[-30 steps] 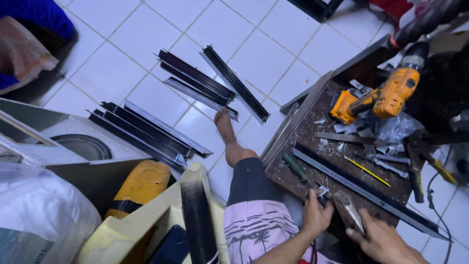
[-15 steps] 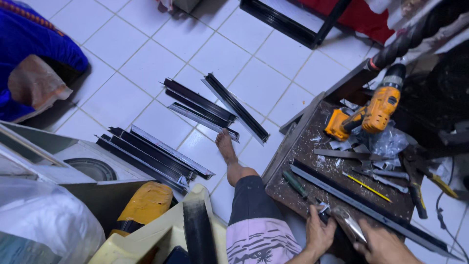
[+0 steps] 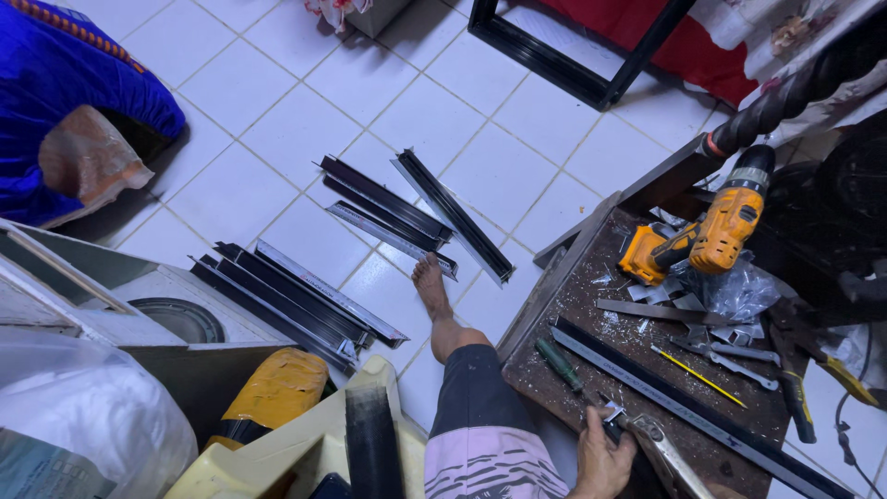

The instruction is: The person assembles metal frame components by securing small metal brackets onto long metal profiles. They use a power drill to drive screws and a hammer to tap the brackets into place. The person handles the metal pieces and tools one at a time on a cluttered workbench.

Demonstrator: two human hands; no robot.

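The floor (image 3: 277, 83) is smooth, shiny white tile. The worktop (image 3: 637, 356) is rough, dark brown wood with scratches. The long strip (image 3: 684, 407) on it is dull grey metal. The drill (image 3: 711, 231) is shiny orange plastic. The bag (image 3: 739, 291) is clear, crinkly plastic.

Left hand (image 3: 601, 457) low, fingers curled closed.

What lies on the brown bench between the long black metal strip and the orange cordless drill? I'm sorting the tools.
In the head view, between the black strip and the orange drill: a flat grey metal bar, a yellow pencil and grey pliers.
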